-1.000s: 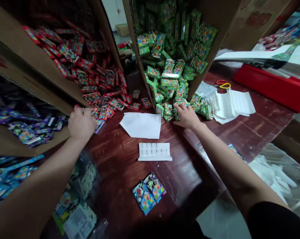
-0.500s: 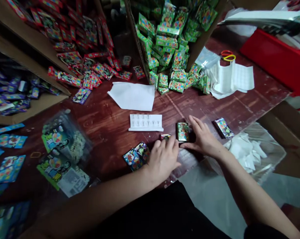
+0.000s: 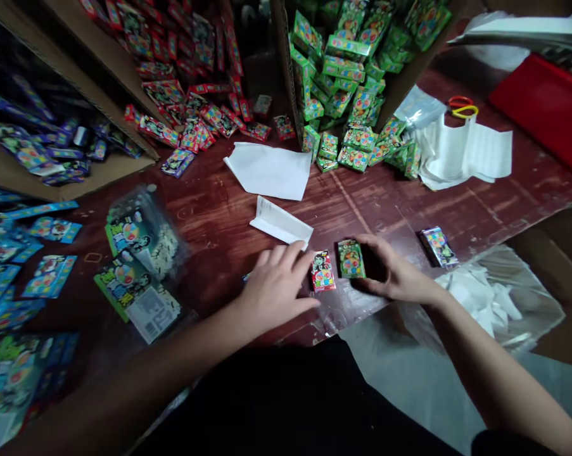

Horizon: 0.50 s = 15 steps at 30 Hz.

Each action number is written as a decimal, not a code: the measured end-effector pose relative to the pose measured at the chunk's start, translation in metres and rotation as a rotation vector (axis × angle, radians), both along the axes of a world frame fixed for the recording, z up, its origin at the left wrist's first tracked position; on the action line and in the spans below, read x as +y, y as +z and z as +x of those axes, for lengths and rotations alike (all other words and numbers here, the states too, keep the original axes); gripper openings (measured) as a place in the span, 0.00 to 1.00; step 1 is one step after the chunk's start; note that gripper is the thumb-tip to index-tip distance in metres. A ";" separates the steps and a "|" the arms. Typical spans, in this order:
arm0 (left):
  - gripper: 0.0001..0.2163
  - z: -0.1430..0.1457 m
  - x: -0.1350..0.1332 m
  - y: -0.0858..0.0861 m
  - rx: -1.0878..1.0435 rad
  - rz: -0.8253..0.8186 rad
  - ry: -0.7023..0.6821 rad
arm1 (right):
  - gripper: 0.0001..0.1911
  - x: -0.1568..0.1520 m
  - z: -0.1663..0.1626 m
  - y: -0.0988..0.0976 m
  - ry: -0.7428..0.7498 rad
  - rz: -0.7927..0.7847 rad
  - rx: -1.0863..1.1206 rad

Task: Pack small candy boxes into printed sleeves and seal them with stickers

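My left hand lies palm down with fingers apart, over the table between the sticker sheet and a small red box. A blue printed box peeks out beside it, mostly covered by the hand. My right hand curves around the right side of a small green box, fingertips at its upper corner and thumb at its lower one. The red and green boxes lie side by side, slightly apart. Off to the right of that hand rests a dark purple box.
Cartons hold heaps of green boxes, red boxes and purple boxes. White paper, label sheets and scissors lie on the table. Bagged packs are left; a plastic bag of scraps hangs right.
My left hand has moved left off the red box, uncovering it and covering the blue boxes. The sticker sheet has turned askew. My right fingers have closed in on the green box.
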<state>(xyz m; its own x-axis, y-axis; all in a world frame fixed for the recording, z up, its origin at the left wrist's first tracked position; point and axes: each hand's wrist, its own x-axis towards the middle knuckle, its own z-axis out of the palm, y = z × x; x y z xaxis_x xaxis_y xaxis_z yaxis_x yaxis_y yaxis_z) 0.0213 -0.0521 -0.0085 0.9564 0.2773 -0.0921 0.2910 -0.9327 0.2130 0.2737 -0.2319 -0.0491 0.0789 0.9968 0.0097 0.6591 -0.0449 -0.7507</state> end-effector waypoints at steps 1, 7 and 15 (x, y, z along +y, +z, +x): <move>0.40 -0.015 0.010 0.000 0.006 0.002 0.024 | 0.40 -0.006 0.003 -0.006 0.012 -0.001 -0.067; 0.56 -0.105 0.066 -0.020 0.115 -0.060 0.123 | 0.59 0.008 -0.011 -0.020 0.108 0.057 -0.416; 0.33 -0.098 0.045 -0.028 0.005 -0.248 -0.034 | 0.50 0.065 -0.072 -0.021 0.437 0.158 -0.522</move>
<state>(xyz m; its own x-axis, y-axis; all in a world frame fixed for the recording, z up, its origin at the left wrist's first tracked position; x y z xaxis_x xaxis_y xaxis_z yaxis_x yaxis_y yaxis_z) -0.0766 -0.0074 -0.0364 0.9640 0.2138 -0.1582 0.2624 -0.8615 0.4348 0.2015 -0.1673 -0.0698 -0.3833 0.9197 0.0847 0.8684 0.3901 -0.3062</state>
